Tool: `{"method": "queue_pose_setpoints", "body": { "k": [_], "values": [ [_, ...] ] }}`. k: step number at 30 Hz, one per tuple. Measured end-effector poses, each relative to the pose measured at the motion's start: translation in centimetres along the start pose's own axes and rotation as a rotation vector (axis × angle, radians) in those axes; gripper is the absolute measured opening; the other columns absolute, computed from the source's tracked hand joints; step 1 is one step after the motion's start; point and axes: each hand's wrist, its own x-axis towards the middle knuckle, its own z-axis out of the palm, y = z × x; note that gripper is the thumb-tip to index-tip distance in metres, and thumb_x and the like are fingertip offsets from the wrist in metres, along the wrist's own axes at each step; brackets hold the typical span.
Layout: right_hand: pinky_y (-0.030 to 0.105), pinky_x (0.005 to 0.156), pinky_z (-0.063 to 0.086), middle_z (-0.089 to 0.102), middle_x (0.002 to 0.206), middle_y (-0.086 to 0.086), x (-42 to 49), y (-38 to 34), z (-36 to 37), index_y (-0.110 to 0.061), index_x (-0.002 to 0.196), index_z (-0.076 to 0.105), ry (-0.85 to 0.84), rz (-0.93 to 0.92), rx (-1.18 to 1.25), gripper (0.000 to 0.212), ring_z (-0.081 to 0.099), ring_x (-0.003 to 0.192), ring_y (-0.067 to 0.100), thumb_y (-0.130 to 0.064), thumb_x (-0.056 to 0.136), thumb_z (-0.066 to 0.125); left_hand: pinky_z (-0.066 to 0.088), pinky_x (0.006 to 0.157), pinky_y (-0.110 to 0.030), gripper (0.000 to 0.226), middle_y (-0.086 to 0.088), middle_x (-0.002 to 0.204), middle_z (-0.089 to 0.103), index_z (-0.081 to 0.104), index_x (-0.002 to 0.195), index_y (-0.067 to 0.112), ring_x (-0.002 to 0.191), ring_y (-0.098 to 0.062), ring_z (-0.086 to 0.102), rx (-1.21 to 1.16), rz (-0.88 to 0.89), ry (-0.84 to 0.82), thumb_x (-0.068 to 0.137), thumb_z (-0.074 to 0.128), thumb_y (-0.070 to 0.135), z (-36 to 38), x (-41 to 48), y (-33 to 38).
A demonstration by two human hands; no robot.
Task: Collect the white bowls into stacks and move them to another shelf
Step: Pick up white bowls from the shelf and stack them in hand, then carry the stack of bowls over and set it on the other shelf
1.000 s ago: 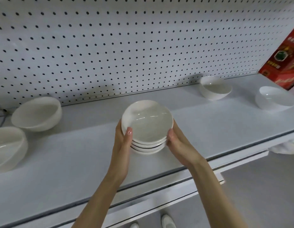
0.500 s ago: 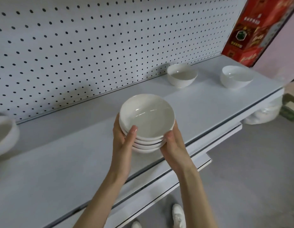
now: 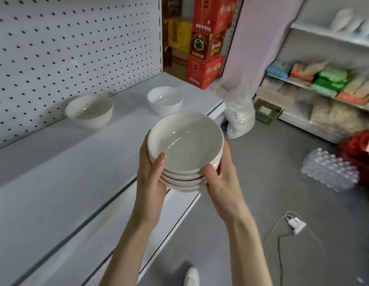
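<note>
I hold a stack of white bowls (image 3: 185,149) in the air past the front edge of the white shelf (image 3: 55,182). My left hand (image 3: 151,178) grips the stack's left side, thumb on the top rim. My right hand (image 3: 223,180) cups its right side. Two single white bowls stay on the shelf: one (image 3: 89,110) near the pegboard, another (image 3: 165,100) close to the shelf's right end. More white bowls (image 3: 353,22) sit blurred on a high shelf at the far right.
Red and yellow cartons (image 3: 202,42) are stacked behind the shelf's end. A second shelf unit (image 3: 324,85) with packaged goods stands at right. On the floor lie a plastic bag (image 3: 239,112), a bottle pack (image 3: 328,170) and a power strip with cable (image 3: 296,225).
I have lifted the stack off the shelf and swung it right, out over the floor. The view has turned right, bringing the other shelf unit into sight.
</note>
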Motion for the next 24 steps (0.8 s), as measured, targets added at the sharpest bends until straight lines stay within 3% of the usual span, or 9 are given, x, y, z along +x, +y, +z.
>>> {"method": "queue_pose_setpoints", "body": {
  "k": [4, 9, 11, 19, 24],
  "values": [
    [0.04, 0.109, 0.041, 0.05, 0.14, 0.001, 1.2, -1.0, -7.3, -0.022, 0.144, 0.036, 0.088, -0.053, -0.031, 0.078, 0.048, 0.13, 0.015, -0.027, 0.072, 0.064, 0.031, 0.112, -0.057, 0.093, -0.013, 0.144, 0.047, 0.032, 0.146, 0.01, 0.133, -0.028, 0.045, -0.037, -0.014, -0.124, 0.073, 0.073, 0.051, 6.8, 2.3, -3.2],
    [0.056, 0.111, 0.034, 0.049, 0.142, 0.004, 2.1, -1.7, -16.5, -0.02, 0.144, 0.036, 0.282, -0.037, -0.008, 0.076, 0.046, 0.132, 0.022, -0.025, 0.074, 0.061, 0.035, 0.111, -0.049, 0.093, -0.01, 0.143, 0.048, 0.032, 0.146, 0.013, 0.133, -0.026, 0.046, -0.007, -0.077, -0.324, 0.073, 0.073, 0.054, 15.5, 5.2, -6.8],
    [0.053, 0.111, 0.036, 0.051, 0.14, 0.001, 2.6, -2.1, -19.8, -0.02, 0.145, 0.036, 0.351, -0.044, -0.016, 0.074, 0.048, 0.131, 0.019, -0.026, 0.075, 0.061, 0.038, 0.109, -0.046, 0.098, -0.007, 0.142, 0.051, 0.032, 0.146, 0.015, 0.132, -0.025, 0.047, 0.023, -0.104, -0.393, 0.069, 0.076, 0.056, 18.6, 6.7, -8.3],
    [0.035, 0.107, 0.043, 0.053, 0.138, 0.002, 8.1, -1.7, -31.9, -0.015, 0.144, 0.034, 0.555, -0.093, -0.125, 0.076, 0.051, 0.127, 0.015, -0.029, 0.075, 0.063, 0.033, 0.11, -0.058, 0.106, -0.009, 0.14, 0.052, 0.034, 0.143, 0.014, 0.131, -0.028, 0.048, 0.055, -0.118, -0.625, 0.06, 0.083, 0.057, 29.6, 15.3, -16.6],
    [0.03, 0.102, 0.044, 0.054, 0.137, 0.001, 17.2, -1.5, -40.3, -0.018, 0.144, 0.035, 0.613, -0.114, -0.168, 0.075, 0.052, 0.126, 0.014, -0.031, 0.074, 0.061, 0.042, 0.104, -0.026, 0.099, 0.001, 0.141, 0.051, 0.033, 0.144, 0.018, 0.131, -0.015, 0.047, 0.044, -0.037, -0.719, 0.064, 0.08, 0.053, 38.3, 24.4, -20.6]
  ]
}}
